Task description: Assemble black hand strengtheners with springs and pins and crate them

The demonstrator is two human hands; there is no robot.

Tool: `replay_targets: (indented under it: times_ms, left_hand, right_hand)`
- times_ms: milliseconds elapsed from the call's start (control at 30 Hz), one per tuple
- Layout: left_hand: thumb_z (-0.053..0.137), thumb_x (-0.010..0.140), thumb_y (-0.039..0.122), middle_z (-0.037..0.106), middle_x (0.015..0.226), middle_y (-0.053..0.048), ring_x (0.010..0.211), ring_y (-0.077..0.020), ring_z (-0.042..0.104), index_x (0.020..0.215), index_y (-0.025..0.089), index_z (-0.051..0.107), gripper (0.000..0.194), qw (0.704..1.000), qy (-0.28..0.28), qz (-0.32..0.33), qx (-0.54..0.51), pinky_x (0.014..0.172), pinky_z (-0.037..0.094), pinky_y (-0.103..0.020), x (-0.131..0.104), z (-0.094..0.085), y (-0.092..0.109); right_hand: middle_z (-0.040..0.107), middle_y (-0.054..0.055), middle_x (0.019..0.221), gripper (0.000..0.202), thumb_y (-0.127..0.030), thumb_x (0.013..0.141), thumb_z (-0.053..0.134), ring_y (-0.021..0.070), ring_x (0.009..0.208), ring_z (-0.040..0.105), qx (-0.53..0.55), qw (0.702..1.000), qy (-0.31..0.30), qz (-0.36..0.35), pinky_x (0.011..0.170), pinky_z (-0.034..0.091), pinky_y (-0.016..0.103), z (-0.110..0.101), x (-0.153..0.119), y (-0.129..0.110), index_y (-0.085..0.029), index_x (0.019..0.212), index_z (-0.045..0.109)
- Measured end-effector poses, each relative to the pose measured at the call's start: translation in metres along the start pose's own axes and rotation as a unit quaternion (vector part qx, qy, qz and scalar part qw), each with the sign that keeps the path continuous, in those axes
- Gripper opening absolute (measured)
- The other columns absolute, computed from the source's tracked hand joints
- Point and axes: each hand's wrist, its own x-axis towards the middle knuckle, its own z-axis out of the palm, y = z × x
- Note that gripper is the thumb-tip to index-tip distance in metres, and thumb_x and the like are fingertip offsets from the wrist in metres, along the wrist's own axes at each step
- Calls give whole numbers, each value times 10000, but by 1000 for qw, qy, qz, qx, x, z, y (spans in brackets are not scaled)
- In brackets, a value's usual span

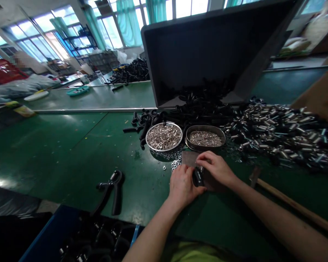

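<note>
On the bench (71, 145), both hands meet at the centre: the left hand (182, 185) at 9 o'clock of a small handle part (198, 177), the right hand (217, 168) at 2 o'clock of it. Behind them, at 12 o'clock, two dishes sit side by side, the round dish (164, 136) left of the oval dish (205, 138). A hammer (284, 198) lies at 3 o'clock, an assembled gripper (110, 191) at 9 o'clock.
</note>
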Motion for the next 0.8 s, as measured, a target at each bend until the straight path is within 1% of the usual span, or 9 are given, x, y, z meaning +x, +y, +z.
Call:
replay_targets:
  times_ms: [100,233,333,467,533,600,633,733,800]
  left_hand:
    - [774,566,484,593,999,-57,949,-248,530,1018,189,604,566,1000,-2,-4,8,840,447,-384,0,0,0]
    - [772,574,477,591,995,-55,951,-244,529,1023,190,600,560,1000,-3,-5,11,838,444,-377,-1,0,1]
    - [771,573,477,588,989,-54,950,-245,529,1014,194,598,551,1000,-2,-4,8,838,440,-378,-1,0,1]
    - [769,578,456,583,983,-55,955,-250,531,1003,203,589,526,1000,-6,-5,-2,848,434,-391,0,0,1]
    - [762,594,429,582,988,-59,963,-253,527,996,195,577,501,1000,-3,1,-5,854,431,-398,-1,0,2]
    - [754,612,410,583,1018,-64,977,-254,519,1031,188,551,516,1000,9,11,-13,866,425,-406,-1,1,2]
    - [753,618,405,582,1035,-63,984,-253,516,1071,190,532,548,1000,14,15,-18,871,422,-409,-2,1,2]
    - [759,626,398,576,1068,-49,1001,-250,510,1190,235,483,649,999,11,26,-26,881,415,-409,-4,0,2]
    - [761,630,410,572,1063,-47,1008,-253,506,1213,270,493,657,999,-6,28,-14,880,414,-403,-5,-2,2]
  right_hand:
    - [640,40,828,144,-276,817,559,209,911,535,-51,998,2,-25,831,403,362,3,-16,13,-211,703,621]
    - [617,43,803,155,-234,845,515,201,860,522,-84,996,8,-32,781,415,346,11,-13,17,-202,712,589]
    - [599,52,798,155,-212,861,493,201,843,514,-111,992,23,-56,767,410,339,15,-15,16,-195,723,561]
    - [599,76,799,181,-208,893,458,217,836,504,-228,965,35,-124,747,373,351,23,-25,13,-185,752,569]
    - [610,77,796,204,-214,907,443,215,825,507,-273,953,33,-124,734,367,346,24,-29,9,-186,761,583]
    - [627,70,800,199,-226,901,466,214,833,517,-280,954,19,-102,738,377,338,19,-28,4,-190,762,603]
    - [640,62,805,185,-237,891,491,213,842,526,-270,958,-2,-93,745,386,334,14,-25,2,-196,766,620]
    - [677,28,839,155,-270,868,538,190,854,563,-233,967,-73,-69,759,419,301,-11,-6,0,-222,812,675]
    - [691,26,894,176,-270,875,525,178,891,576,-259,963,-65,-38,794,425,281,-30,13,4,-225,867,695]
